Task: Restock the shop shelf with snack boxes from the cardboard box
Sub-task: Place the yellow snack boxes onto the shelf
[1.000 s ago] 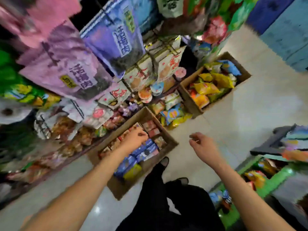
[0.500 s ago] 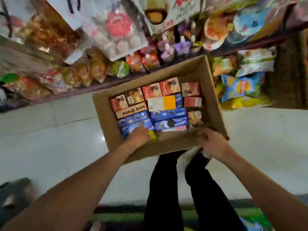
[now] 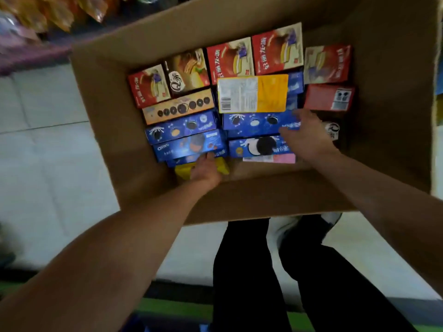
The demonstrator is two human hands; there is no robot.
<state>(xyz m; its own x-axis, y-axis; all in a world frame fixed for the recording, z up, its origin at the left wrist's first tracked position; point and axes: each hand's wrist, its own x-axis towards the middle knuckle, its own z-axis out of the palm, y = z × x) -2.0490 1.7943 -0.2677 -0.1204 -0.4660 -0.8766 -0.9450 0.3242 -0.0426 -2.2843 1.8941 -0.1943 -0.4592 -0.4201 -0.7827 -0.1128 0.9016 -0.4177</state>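
Observation:
An open cardboard box (image 3: 100, 97) sits on the floor below me, packed with snack boxes: red ones (image 3: 230, 59) along the far row, a yellow one (image 3: 254, 93) in the middle, several blue cookie boxes (image 3: 182, 127) nearer me. My left hand (image 3: 206, 170) reaches into the near left corner and rests on a small yellow box (image 3: 182, 172); its fingers are hidden behind the hand. My right hand (image 3: 308, 135) lies on the right ends of two blue boxes (image 3: 254, 121), fingers spread over them.
Pale floor tiles (image 3: 48, 164) lie left of the box. Bagged snacks on the low shelf (image 3: 48, 13) show at the top left. My legs in black trousers (image 3: 251, 271) and a shoe (image 3: 330, 224) stand just behind the box's near wall.
The view has dropped much closer to the box. My right hand has left the box's near rim and moved inside onto the blue boxes. My left hand stays at the yellow box.

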